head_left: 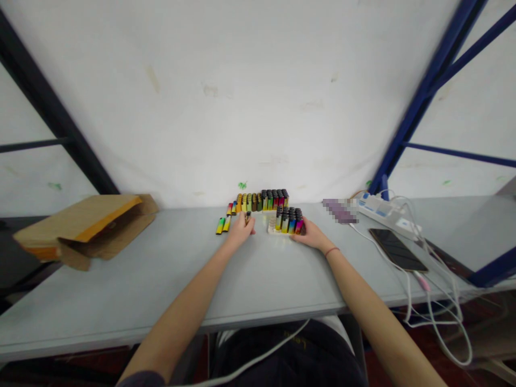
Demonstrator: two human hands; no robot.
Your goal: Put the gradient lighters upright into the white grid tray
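My left hand [241,230] is closed around a lighter [248,214], whose dark top sticks out above the fingers. Against the right end of a clear plastic tray [271,228] rests my right hand [313,235], its fingers wrapped round the tray's edge. Several upright lighters [291,222] with black tops and multicoloured bodies fill most of that tray; its left end shows bare slots. Just left of my left hand, green and yellow lighters [221,226] lie flat on the table. Behind them are more loose lighters [231,208], red and blue.
Near the wall stand rows of upright lighters, yellowish ones [249,203] beside black-topped ones [275,200]. An open cardboard box [92,220] lies at the left. To the right are a phone [397,250], a power strip [389,215] and white cables. Blue shelf posts [423,102] frame the right side.
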